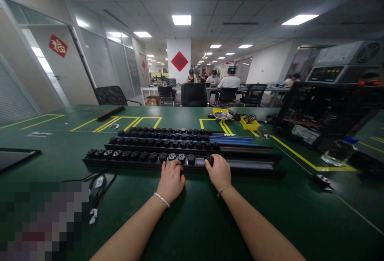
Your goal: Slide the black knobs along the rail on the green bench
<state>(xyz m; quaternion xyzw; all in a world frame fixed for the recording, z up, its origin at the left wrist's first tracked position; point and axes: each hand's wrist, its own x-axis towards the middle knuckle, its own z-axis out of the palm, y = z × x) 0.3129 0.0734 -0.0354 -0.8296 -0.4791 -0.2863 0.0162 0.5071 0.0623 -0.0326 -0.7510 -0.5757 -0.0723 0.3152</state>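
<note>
At the front rail (pixel 252 165), black component (pixel 211 159) in right hand (pixel 221 171)

The right hand (pixel 221 171) holds a black part (pixel 211 159) at a rail (pixel 195 169).

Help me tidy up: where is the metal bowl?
In the head view, the metal bowl sits right of centre, far across the green table, just left of black cables.
</note>
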